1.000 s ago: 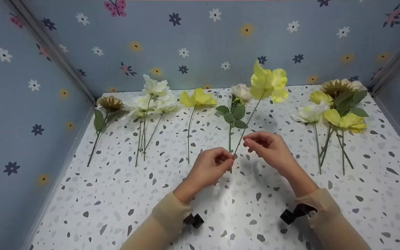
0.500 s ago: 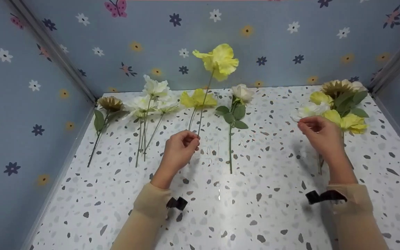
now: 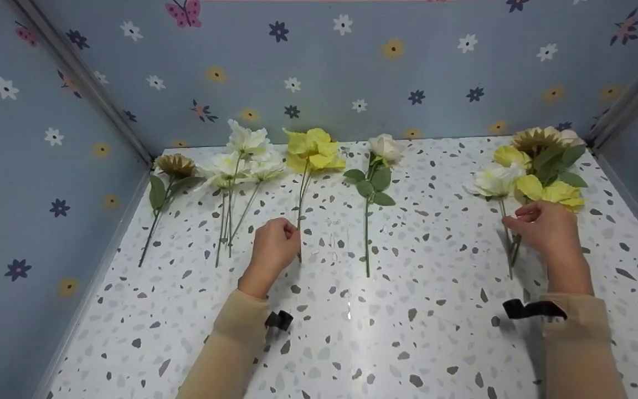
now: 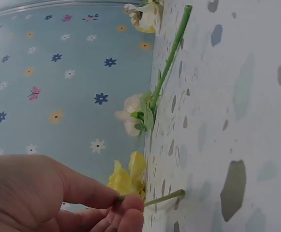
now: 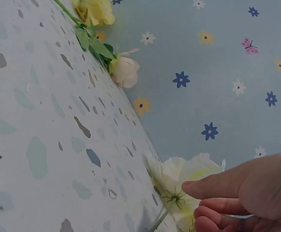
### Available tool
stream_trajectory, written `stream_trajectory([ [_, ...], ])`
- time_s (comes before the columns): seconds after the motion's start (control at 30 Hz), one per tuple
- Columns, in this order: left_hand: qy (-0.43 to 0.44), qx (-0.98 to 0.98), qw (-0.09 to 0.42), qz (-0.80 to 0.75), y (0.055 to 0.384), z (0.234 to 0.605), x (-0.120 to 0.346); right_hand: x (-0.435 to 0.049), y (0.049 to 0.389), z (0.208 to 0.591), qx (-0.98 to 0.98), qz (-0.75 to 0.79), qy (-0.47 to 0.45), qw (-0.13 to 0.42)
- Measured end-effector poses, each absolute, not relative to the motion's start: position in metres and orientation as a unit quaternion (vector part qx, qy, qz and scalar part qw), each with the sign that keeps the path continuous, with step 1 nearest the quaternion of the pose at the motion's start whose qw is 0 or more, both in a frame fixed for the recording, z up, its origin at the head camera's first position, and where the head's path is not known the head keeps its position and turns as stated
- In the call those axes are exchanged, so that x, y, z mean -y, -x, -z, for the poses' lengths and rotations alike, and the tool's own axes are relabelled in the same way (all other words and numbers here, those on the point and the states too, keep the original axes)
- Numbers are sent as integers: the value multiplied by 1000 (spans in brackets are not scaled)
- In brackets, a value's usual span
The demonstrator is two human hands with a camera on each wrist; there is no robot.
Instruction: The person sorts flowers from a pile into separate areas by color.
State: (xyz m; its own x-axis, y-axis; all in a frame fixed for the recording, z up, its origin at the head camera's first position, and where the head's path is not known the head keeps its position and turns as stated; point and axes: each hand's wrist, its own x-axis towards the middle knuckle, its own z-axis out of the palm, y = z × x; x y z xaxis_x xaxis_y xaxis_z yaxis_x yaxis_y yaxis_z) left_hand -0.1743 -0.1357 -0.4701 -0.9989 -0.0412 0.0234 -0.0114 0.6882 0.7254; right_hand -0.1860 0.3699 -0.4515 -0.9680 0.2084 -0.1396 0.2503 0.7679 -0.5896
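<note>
My left hand (image 3: pixel 274 246) pinches the thin stem of a yellow flower (image 3: pixel 313 145) between thumb and fingertips. Its bloom overlaps a second yellow flower lying at the back of the table, and both stems run side by side. In the left wrist view the stem end (image 4: pixel 120 198) shows at the fingertips. Over the stems of the right-hand flower pile, my right hand (image 3: pixel 550 227) hovers with relaxed, slightly bent fingers and nothing visibly held. Nearest to it are a white flower (image 3: pixel 493 180) and a yellow flower (image 3: pixel 562 194); its hand hides part of their stems.
A pale rose (image 3: pixel 385 149) with green leaves lies mid-table. Left of the yellow pair are several white flowers (image 3: pixel 247 141) and a brown flower (image 3: pixel 175 166). Another brown flower (image 3: pixel 535 141) tops the right pile. Patterned panels (image 3: pixel 352 66) border the speckled table (image 3: pixel 407 332).
My left hand has carried the yellow flower left from beside the rose and lowered it onto the other yellow one. My right hand has moved right to the flower pile.
</note>
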Motion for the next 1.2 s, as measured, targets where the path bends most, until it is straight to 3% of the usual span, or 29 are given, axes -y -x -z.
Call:
stream_trajectory([
  [0.2, -2, 939, 27, 342, 175, 477, 137, -369, 187, 453, -940, 306, -124, 85],
  [0.47, 9, 948, 5, 319, 181, 493, 139, -368, 189, 456, -945, 296, -102, 98],
  [1.2, 59, 949, -23, 309, 170, 480, 109, -363, 191, 460, -951, 260, -125, 115],
])
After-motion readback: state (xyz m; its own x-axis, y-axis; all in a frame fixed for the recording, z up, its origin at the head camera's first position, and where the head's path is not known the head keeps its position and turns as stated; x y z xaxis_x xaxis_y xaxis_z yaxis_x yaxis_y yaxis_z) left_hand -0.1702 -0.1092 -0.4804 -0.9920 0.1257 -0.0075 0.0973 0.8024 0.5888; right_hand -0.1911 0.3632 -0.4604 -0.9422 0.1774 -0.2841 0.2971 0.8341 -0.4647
